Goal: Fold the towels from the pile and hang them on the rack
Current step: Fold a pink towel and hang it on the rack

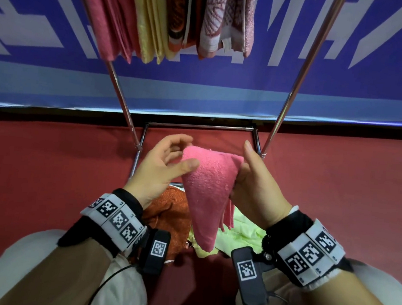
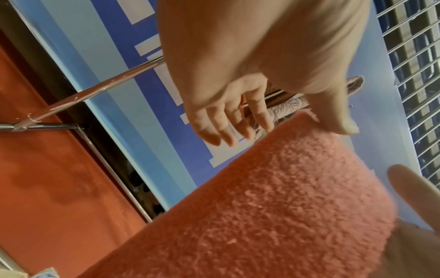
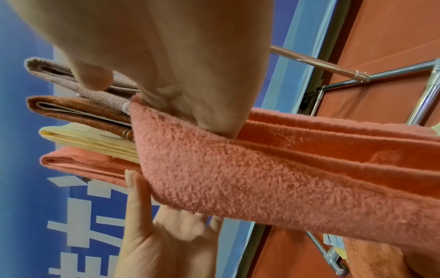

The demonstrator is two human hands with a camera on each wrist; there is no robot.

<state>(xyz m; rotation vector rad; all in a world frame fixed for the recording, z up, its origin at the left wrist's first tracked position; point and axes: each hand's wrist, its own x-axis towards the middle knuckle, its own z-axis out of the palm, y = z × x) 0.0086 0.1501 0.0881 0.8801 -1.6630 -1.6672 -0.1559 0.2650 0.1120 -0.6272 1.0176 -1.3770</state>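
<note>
While right hand (image 1: 258, 181) pinches pink towel (image 1: 206, 194), left hand (image 1: 157, 170) relaxed.

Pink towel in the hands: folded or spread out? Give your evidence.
Folded. The pink towel hangs narrow from the pinch of the right hand; the right wrist view shows stacked layers.

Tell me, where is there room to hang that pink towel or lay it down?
Free: the gap between the last hung towel and the rack's right pole; the red floor either side of the rack. Crowded: the rack's left stretch, packed with hung towels, and the pile below the pink towel.
</note>
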